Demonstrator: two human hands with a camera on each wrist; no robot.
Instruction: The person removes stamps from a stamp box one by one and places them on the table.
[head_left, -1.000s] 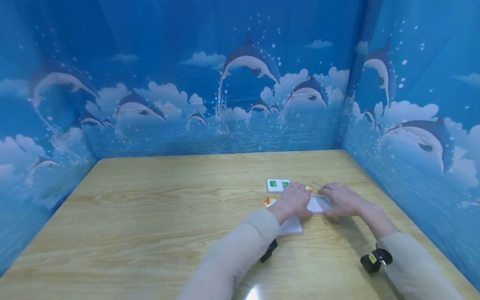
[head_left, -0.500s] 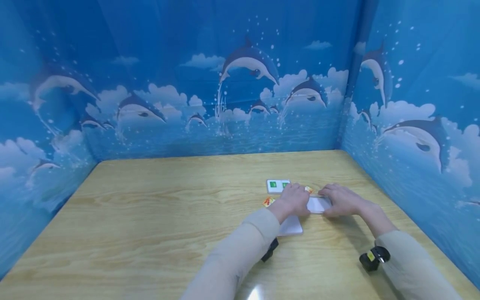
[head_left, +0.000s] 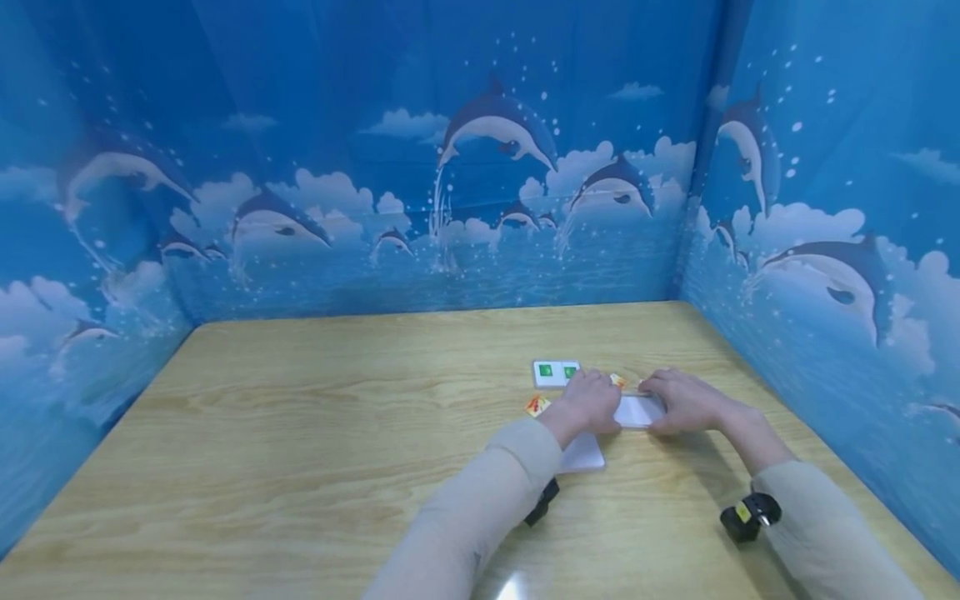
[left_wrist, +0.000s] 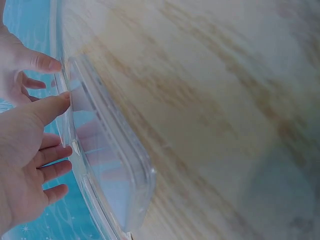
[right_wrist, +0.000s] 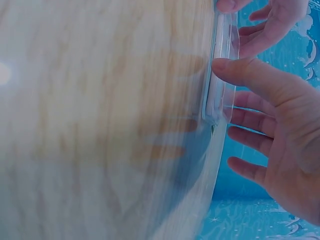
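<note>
A shallow clear plastic case with a whitish inside lies flat between my hands on the table. My left hand holds its left end, thumb at the near edge and fingers toward the far side. At the right end, my right hand grips it the same way. In the right wrist view a thin transparent layer shows along the case, near the fingers. A second clear case lies nearer, partly under my left forearm in the head view.
Behind my left hand lies a white case with two green squares. Orange-and-yellow printed pieces show left of that hand and between the hands. Blue dolphin-print curtains border the wooden table.
Both hands stay on the case with almost no movement. The head view shifts very slightly.
</note>
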